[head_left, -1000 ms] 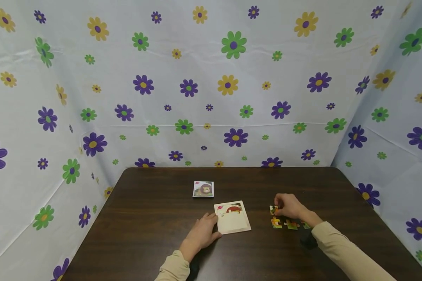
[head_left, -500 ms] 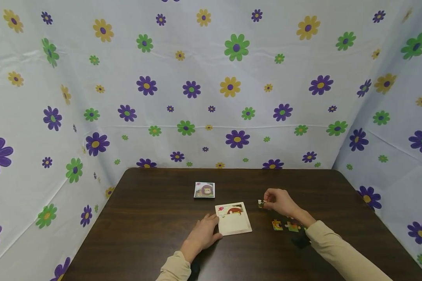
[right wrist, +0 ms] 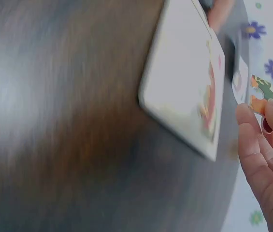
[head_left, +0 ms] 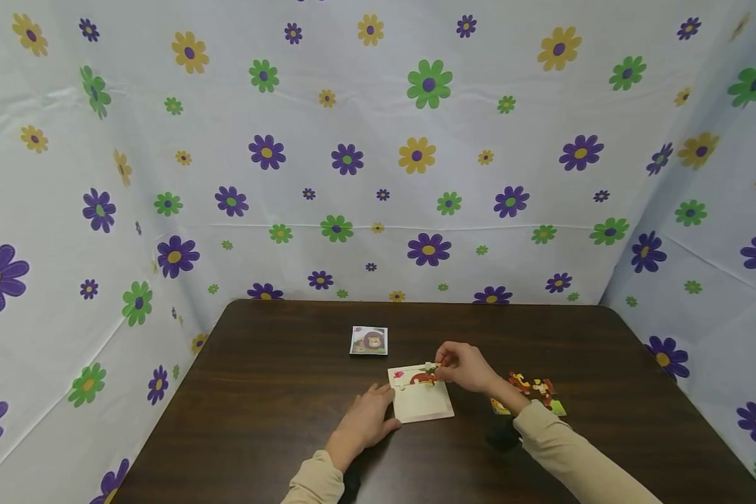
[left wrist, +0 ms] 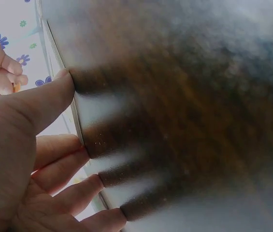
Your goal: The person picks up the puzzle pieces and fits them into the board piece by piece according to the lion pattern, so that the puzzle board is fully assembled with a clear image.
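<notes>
A square puzzle board (head_left: pixel 423 406) lies mid-table, its upper part filled with pieces that show a pink flower and a reddish-brown shape; the lower part is bare cream. My left hand (head_left: pixel 367 416) touches the board's left edge, and the left wrist view shows its thumb and fingertips along that edge, fingers fairly straight. Over the board's upper right corner, my right hand (head_left: pixel 467 367) pinches a puzzle piece between thumb and fingers. In the right wrist view that puzzle piece (right wrist: pixel 263 90) is orange and green, held clear above the board.
Several loose puzzle pieces (head_left: pixel 537 389) lie right of the board, partly behind the right forearm. A small lion picture card (head_left: pixel 369 341) sits beyond the board. The dark wooden table (head_left: pixel 277 392) meets a flowered white cloth (head_left: pixel 378 140) at the back.
My right hand has picked the puzzle piece up from the loose ones and carried it left to the board's upper right corner. The left hand keeps its place at the edge.
</notes>
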A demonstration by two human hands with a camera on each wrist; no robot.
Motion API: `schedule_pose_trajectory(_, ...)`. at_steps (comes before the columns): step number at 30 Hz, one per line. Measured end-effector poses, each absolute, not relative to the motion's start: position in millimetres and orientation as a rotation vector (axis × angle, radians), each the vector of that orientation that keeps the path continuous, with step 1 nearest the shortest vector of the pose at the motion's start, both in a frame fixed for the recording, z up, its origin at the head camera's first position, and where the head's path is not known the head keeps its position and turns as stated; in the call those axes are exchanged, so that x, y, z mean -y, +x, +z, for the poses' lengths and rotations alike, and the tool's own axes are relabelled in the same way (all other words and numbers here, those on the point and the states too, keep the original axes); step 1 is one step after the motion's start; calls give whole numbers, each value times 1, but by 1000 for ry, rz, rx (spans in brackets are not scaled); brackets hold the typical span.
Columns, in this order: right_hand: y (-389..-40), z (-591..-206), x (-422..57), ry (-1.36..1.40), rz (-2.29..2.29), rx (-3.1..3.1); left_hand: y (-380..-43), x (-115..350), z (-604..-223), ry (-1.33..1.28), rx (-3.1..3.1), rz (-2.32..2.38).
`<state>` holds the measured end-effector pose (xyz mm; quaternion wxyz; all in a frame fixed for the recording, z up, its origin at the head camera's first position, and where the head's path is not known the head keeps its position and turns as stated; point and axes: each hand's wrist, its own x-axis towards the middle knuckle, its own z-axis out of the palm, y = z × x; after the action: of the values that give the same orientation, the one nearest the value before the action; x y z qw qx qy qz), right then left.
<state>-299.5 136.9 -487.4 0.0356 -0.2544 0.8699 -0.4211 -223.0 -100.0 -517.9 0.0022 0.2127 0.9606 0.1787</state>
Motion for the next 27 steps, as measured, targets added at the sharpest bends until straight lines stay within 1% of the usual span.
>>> schedule_pose_trajectory(13,-286,-515,-88,-534,-1436,-2537,-223,101,-519,634,-2988,612)
schedule_pose_trajectory(19,-284,-522,-80,-501,-1449,-2599,-223,101,-519,639,-2995,608)
schedule_pose_trajectory(27,-281,-521,-75,-578,-1342,-2780,-223,101,-517,650,-2998,621)
